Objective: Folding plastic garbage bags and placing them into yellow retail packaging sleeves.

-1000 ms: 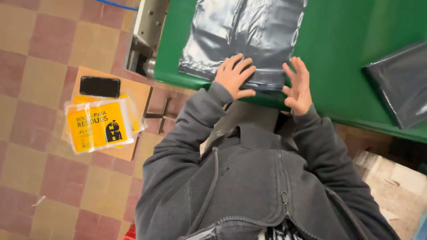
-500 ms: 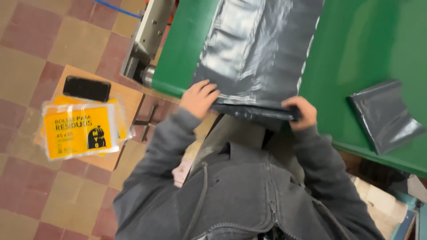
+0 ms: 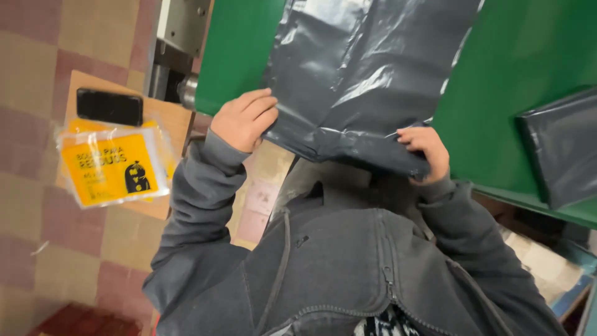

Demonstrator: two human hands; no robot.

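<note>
Both hands have shifted since earlier: left hand [image 3: 244, 118] and right hand [image 3: 426, 152] now pinch the folded near edge of the glossy, wrinkled grey plastic bag [image 3: 367, 74] on the green counter [image 3: 239, 50].

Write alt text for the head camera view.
Seen from above, a person in a dark grey zip hoodie grips the near edge of a large dark grey plastic bag with left hand and right hand on a green table; yellow packets lie alongside.
</note>
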